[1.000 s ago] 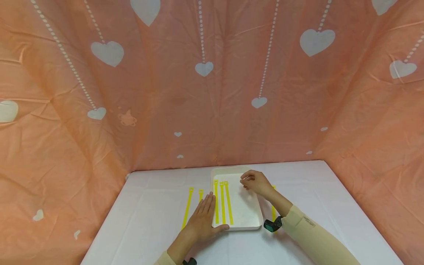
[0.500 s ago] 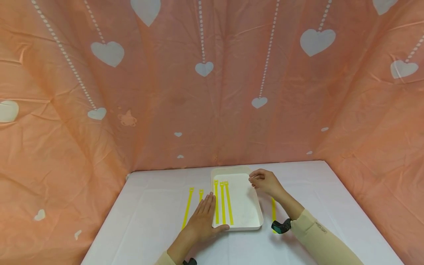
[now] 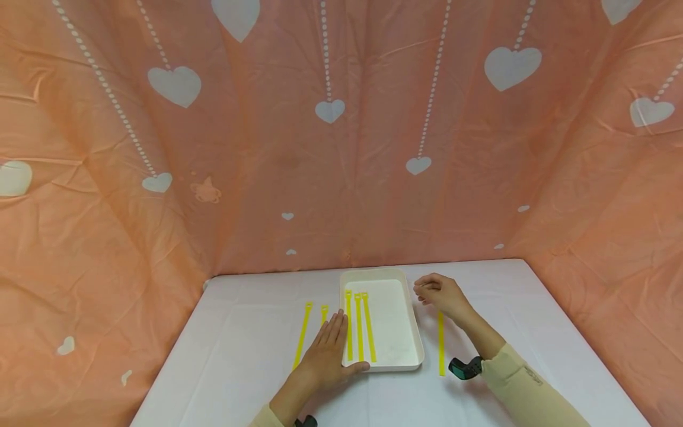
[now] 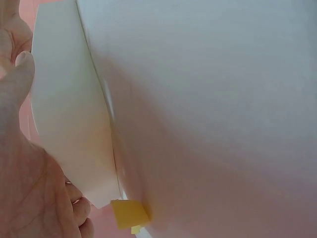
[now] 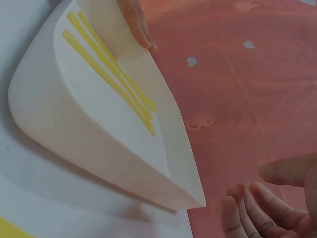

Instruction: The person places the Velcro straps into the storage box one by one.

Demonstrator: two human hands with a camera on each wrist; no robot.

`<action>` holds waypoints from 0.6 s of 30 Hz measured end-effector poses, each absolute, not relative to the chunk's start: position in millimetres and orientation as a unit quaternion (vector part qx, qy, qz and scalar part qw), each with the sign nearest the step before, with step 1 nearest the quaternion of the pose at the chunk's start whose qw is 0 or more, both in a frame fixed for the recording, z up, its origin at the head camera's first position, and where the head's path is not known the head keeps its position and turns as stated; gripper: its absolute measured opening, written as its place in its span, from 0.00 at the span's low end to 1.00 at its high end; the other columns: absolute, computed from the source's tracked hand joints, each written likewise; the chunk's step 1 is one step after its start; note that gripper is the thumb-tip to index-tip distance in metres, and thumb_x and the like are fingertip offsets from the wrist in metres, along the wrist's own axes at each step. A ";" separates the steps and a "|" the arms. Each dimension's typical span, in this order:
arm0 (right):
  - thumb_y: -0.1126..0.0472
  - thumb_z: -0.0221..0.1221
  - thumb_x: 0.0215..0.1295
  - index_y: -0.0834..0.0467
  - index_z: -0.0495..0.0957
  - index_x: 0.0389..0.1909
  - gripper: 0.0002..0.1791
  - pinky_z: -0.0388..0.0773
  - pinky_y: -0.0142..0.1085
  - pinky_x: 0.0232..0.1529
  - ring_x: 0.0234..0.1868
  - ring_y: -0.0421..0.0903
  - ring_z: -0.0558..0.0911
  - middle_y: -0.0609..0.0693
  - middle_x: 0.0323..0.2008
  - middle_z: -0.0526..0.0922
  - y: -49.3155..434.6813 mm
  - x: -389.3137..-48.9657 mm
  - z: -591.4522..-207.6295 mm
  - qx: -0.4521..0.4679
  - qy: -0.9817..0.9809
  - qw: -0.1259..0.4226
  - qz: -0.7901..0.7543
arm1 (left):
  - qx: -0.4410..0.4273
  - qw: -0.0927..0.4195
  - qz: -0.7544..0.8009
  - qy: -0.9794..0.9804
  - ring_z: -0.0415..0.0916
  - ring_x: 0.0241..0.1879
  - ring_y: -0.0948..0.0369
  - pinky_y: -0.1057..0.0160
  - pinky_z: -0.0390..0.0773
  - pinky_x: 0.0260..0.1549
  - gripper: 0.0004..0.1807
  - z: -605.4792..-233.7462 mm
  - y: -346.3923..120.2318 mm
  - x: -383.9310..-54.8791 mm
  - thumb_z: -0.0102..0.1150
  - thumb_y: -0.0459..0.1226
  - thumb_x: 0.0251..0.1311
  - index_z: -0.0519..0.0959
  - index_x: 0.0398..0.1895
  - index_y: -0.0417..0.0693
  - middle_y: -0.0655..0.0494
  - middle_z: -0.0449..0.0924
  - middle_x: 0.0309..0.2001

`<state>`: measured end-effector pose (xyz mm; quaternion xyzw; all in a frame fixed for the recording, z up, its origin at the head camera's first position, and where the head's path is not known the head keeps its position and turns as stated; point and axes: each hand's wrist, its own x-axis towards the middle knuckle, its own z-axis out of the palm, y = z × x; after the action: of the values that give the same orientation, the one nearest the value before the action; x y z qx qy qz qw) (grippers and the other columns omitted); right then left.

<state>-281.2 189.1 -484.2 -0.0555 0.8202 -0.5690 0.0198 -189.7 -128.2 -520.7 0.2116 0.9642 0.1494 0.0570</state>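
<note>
My left hand rests with straight fingers along the left rim of a white tray; its thumb lies at the tray's front corner. Inside the tray, 3 yellow cable straps with slotted heads lie side by side at the left. In the right wrist view, my right hand has loosely bent fingers, thumb apart from them, holding nothing. In the head view it hovers right of the tray, over the far end of another yellow strap, whose head it hides. The left wrist view shows the tray's outer wall.
Left of the tray, two more yellow straps lie on the white-covered table, partly covered by my left hand. A peach curtain with white hearts stands behind and at both sides of the table.
My right hand has moved right, from above the tray to outside its right rim, uncovering more of the tray and changing which part of the right strap shows. My left hand stays put.
</note>
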 end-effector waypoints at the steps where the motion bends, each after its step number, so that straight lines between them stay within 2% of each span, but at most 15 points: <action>1: 0.63 0.66 0.76 0.69 0.82 0.54 0.14 0.90 0.48 0.48 0.43 0.57 0.89 0.66 0.46 0.88 190.6 -280.7 -484.7 -0.054 0.821 0.019 -0.569 | 0.211 0.058 0.148 0.965 0.40 0.87 0.45 0.44 0.46 0.84 0.64 -520.7 -128.1 -189.7 0.55 0.72 0.68 0.45 0.87 0.34 0.39 0.38 0.88; 6: 0.62 0.65 0.77 0.70 0.81 0.55 0.15 0.91 0.47 0.48 0.46 0.61 0.89 0.68 0.49 0.88 198.9 -277.5 -486.9 -0.046 0.819 0.024 -0.571 | 0.212 0.055 0.143 0.965 0.40 0.87 0.45 0.44 0.47 0.84 0.65 -522.0 -128.3 -189.9 0.55 0.73 0.68 0.45 0.87 0.34 0.39 0.39 0.88; 18: 0.62 0.66 0.75 0.72 0.80 0.57 0.19 0.90 0.40 0.47 0.46 0.55 0.89 0.67 0.49 0.88 222.3 -271.8 -501.4 -0.037 0.818 0.030 -0.573 | 0.218 0.051 0.163 0.961 0.39 0.86 0.42 0.43 0.45 0.84 0.65 -524.7 -129.1 -190.7 0.54 0.73 0.68 0.45 0.86 0.32 0.38 0.39 0.87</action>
<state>-271.8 222.3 -501.4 -0.0366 0.8181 -0.5731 0.0298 -190.7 -129.1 -524.7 0.2180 0.9610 0.1625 0.0507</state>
